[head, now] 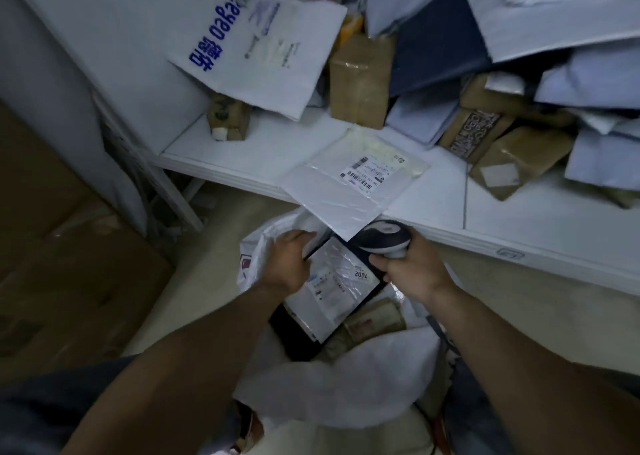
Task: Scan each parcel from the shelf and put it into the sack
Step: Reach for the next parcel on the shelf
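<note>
My left hand [289, 262] grips the upper left edge of a black parcel [334, 292] with a white label, held over the mouth of the white sack [343, 382]. My right hand [412, 274] grips the handle of a black-and-white barcode scanner [384, 238], just right of the parcel's top corner. A flat white plastic mailer [353, 182] with a barcode label lies on the white shelf [519, 226], overhanging its front edge right above the scanner. Brown parcels [375, 319] lie inside the sack under the black one.
The shelf holds a heap of parcels: a tall brown box [360, 80], a small brown packet [228, 117], a big white bag with blue print [259, 42], grey mailers and brown boxes [512, 156] at right. Large cardboard boxes [62, 264] stand on the left.
</note>
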